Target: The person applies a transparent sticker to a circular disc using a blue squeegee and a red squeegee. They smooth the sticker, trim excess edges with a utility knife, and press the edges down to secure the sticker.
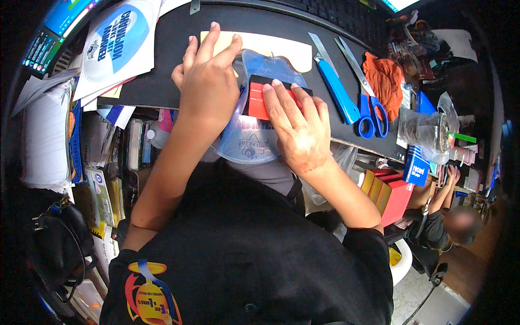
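My right hand (301,129) presses a red squeegee with a black edge (257,100) flat against a translucent blue plastic sheet. This rounded sheet (254,142) bears printing and hangs partly past the table's near edge, above my lap. My left hand (211,83) lies at the sheet's left side, its fingers spread and pointing away from me, with no object visible in it. Under those fingertips and behind the sheet is a piece of white and cream paper (264,44). The palm side of my left hand is hidden.
On the black table (166,53), a blue utility knife (335,87) lies beside blue-handled scissors (369,97) and a crumpled orange cloth (384,83). Printed sheets (122,44) lie at left, a keyboard (341,14) at the back. Another person (432,227) sits at right beyond red boxes (392,195).
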{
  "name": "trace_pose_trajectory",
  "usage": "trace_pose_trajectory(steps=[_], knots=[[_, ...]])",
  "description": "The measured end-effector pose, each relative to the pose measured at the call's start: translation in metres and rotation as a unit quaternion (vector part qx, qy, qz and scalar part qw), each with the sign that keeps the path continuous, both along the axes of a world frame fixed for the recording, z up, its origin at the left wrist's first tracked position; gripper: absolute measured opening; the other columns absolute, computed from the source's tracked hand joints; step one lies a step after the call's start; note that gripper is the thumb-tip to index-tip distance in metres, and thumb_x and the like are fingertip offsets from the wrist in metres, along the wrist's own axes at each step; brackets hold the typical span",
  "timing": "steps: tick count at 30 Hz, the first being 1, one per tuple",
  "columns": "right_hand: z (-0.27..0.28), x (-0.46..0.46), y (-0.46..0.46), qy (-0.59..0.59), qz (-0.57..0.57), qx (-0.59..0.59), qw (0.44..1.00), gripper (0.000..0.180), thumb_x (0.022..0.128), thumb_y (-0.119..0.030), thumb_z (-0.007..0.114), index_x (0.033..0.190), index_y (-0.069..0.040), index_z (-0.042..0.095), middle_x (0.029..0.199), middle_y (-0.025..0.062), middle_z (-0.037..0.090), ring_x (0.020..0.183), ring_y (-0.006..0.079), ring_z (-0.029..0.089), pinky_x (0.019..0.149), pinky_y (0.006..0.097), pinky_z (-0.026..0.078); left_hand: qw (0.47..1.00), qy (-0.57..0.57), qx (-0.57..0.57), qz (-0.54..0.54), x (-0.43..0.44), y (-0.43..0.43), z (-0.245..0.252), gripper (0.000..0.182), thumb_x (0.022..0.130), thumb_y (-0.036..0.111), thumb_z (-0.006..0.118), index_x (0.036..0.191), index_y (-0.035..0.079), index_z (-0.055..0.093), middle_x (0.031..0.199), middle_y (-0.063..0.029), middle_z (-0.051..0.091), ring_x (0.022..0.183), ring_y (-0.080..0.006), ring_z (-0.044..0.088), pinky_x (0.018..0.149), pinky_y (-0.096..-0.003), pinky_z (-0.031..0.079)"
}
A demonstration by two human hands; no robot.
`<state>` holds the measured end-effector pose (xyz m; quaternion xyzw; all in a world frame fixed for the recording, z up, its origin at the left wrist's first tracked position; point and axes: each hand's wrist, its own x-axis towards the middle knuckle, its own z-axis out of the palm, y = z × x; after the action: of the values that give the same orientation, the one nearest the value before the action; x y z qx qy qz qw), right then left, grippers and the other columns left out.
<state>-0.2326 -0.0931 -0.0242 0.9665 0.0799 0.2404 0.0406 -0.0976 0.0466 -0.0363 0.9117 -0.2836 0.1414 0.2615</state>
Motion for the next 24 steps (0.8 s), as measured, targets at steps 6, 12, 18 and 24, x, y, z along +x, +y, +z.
trace_pose_trajectory(steps=[6, 12, 18, 24], knots=[[0.001, 0.01, -0.002, 0.005, -0.033, 0.001, 0.999, 0.054, 0.085, -0.021, 0.062, 0.135, -0.003, 0.054, 0.13, 0.0145, 0.061, 0.109, 0.0346, 0.061, 0.088, 0.0478, 0.047, 0.999, -0.017, 0.033, 0.03, -0.009, -0.007, 0.003, 0.047, 0.094, 0.007, 0.052, 0.137, 0.022, 0.065, 0.154, -0.0129, 0.048, 0.142, -0.0438, 0.042, 0.109, -0.061, 0.037], [0.0, 0.016, -0.005, 0.003, -0.045, -0.005, 0.999, 0.054, 0.084, -0.022, 0.062, 0.135, -0.004, 0.054, 0.132, 0.0142, 0.06, 0.108, 0.0336, 0.06, 0.088, 0.0478, 0.047, 1.0, 0.009, -0.015, 0.009, -0.006, -0.007, -0.002, 0.051, 0.09, 0.004, 0.057, 0.138, 0.02, 0.064, 0.157, -0.0141, 0.044, 0.145, -0.0431, 0.036, 0.11, -0.0633, 0.033], [0.001, 0.01, 0.001, 0.007, -0.041, -0.011, 0.999, 0.051, 0.085, -0.021, 0.061, 0.133, -0.004, 0.056, 0.132, 0.0148, 0.059, 0.108, 0.0336, 0.059, 0.087, 0.0513, 0.046, 0.999, 0.02, -0.032, 0.0, -0.004, -0.006, -0.007, 0.053, 0.089, 0.004, 0.06, 0.138, 0.021, 0.063, 0.158, -0.0131, 0.042, 0.146, -0.0403, 0.035, 0.11, -0.0631, 0.03], [-0.002, 0.023, 0.0, -0.002, -0.06, -0.011, 0.998, 0.048, 0.086, -0.022, 0.059, 0.131, -0.004, 0.058, 0.128, 0.0138, 0.061, 0.106, 0.0327, 0.059, 0.087, 0.0517, 0.046, 1.0, -0.013, -0.024, 0.004, -0.003, -0.004, -0.005, 0.046, 0.093, 0.008, 0.059, 0.135, 0.024, 0.066, 0.153, -0.0123, 0.049, 0.139, -0.0378, 0.046, 0.11, -0.0555, 0.038]])
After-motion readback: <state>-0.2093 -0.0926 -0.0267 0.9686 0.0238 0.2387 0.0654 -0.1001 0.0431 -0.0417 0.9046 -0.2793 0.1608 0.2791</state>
